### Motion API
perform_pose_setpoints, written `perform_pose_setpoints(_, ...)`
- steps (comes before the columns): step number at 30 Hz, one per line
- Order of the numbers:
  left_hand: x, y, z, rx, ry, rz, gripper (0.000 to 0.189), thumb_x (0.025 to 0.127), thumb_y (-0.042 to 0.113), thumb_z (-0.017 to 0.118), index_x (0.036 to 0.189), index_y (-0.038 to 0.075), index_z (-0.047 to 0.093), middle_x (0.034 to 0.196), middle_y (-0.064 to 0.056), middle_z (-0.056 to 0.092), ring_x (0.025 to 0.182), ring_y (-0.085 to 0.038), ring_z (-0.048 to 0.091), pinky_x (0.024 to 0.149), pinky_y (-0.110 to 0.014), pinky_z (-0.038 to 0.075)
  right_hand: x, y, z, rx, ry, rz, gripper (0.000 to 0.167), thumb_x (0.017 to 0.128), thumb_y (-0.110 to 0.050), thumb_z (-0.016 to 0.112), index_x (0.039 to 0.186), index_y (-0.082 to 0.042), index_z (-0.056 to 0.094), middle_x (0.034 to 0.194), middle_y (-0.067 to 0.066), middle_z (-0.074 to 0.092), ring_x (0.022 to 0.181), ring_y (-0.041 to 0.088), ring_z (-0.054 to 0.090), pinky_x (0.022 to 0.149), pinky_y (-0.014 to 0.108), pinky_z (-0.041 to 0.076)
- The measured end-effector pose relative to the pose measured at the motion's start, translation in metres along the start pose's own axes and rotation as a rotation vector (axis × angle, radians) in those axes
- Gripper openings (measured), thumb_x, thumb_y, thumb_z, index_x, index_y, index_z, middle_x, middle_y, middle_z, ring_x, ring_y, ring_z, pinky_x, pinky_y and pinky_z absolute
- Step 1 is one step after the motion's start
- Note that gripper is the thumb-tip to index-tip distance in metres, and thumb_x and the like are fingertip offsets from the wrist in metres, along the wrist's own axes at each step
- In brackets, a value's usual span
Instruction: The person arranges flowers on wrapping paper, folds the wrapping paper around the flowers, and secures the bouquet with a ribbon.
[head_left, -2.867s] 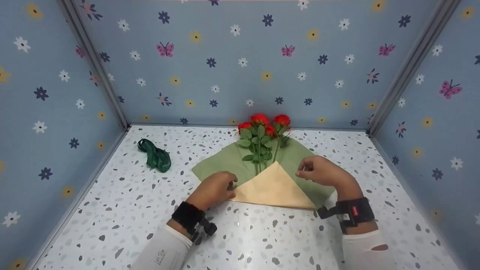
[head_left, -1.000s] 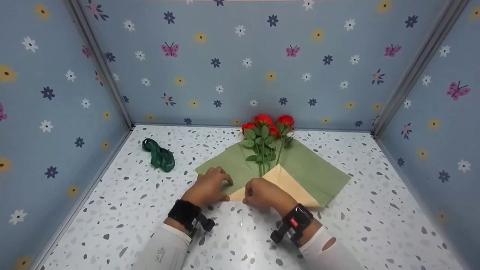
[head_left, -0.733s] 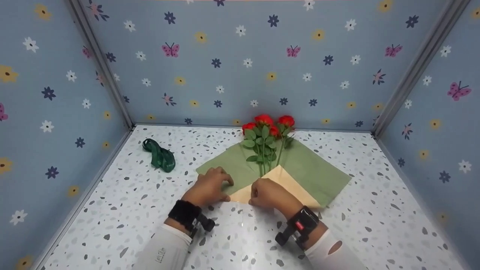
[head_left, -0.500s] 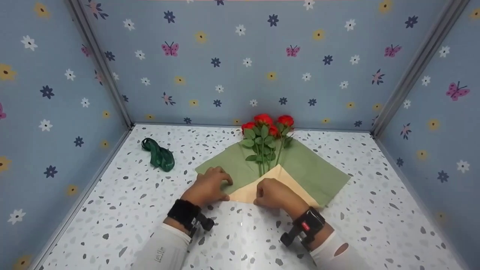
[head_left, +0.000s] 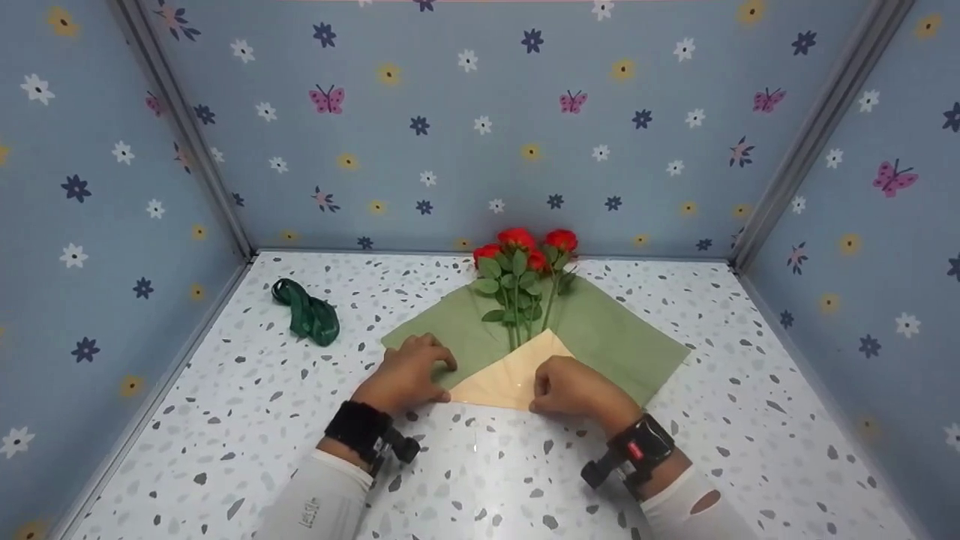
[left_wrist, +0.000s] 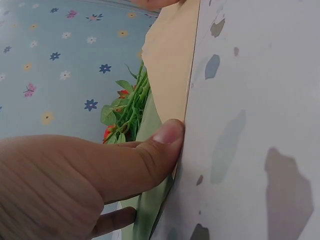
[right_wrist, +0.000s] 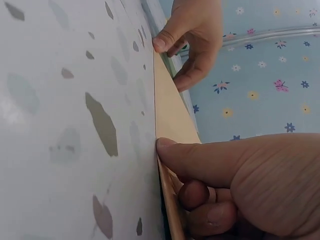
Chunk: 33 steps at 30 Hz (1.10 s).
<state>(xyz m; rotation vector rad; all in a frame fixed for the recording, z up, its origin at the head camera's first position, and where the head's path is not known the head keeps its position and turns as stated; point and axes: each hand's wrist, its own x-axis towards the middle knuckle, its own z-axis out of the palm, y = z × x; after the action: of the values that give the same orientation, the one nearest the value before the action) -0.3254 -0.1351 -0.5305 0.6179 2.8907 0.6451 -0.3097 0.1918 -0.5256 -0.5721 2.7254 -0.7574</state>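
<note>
A sheet of wrapping paper (head_left: pixel 637 337), green on top, lies on the table with its near corner folded up to show a peach side (head_left: pixel 499 379). Red roses (head_left: pixel 517 240) with leafy green stems rest on it, their lower stems tucked under the fold. My left hand (head_left: pixel 409 375) is at the left end of the crease; its thumb (left_wrist: pixel 167 135) presses the edge while the fingers rest spread on the paper. My right hand (head_left: pixel 574 386) has its fingers curled over the fold, and its thumb (right_wrist: pixel 172 150) presses down on the crease.
A bundle of dark green ribbon (head_left: pixel 315 319) lies at the back left of the speckled white table (head_left: pixel 480 487). Flower-patterned blue walls (head_left: pixel 480 97) enclose the back and both sides. The rose heads nearly reach the back wall.
My right hand, earlier raised at the right of the fold, came down near my left hand and has slid rightward along the crease. My left hand stays at the left end.
</note>
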Motion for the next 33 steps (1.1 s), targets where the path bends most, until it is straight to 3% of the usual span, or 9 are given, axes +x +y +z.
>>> perform_pose_setpoints(12, 0.0, -0.001, 0.0, -0.019, -0.009, 0.022, 0.044, 0.089, 0.028, 0.1, 0.128, 0.022, 0.081, 0.142, -0.009, 0.065, 0.141, -0.04, 0.057, 0.116, -0.077, 0.04, -0.015, 0.027, -0.023, 0.016, -0.072, -0.002, 0.024, 0.087, -0.019, 0.096, 0.076, -0.018, 0.075, 0.071, -0.012, 0.066, 0.067, 0.008, 0.059, 0.063, 0.026, 0.047)
perform_pose_setpoints(23, 0.001, -0.002, 0.001, -0.012, -0.013, -0.008, 0.045, 0.087, 0.032, 0.101, 0.128, 0.025, 0.081, 0.144, -0.005, 0.065, 0.143, -0.036, 0.056, 0.12, -0.073, 0.039, -0.022, 0.053, -0.043, 0.038, -0.145, 0.154, 0.031, 0.079, -0.017, 0.102, 0.071, -0.016, 0.072, 0.063, -0.008, 0.062, 0.059, 0.01, 0.054, 0.055, 0.025, 0.041)
perform_pose_setpoints(33, 0.003, -0.003, 0.001, -0.022, -0.006, -0.005, 0.045, 0.087, 0.031, 0.101, 0.128, 0.026, 0.081, 0.144, -0.004, 0.064, 0.144, -0.035, 0.056, 0.123, -0.076, 0.037, -0.034, 0.073, -0.058, -0.011, -0.154, 0.215, 0.032, 0.078, -0.022, 0.103, 0.071, -0.015, 0.073, 0.062, -0.007, 0.064, 0.059, 0.011, 0.055, 0.056, 0.025, 0.042)
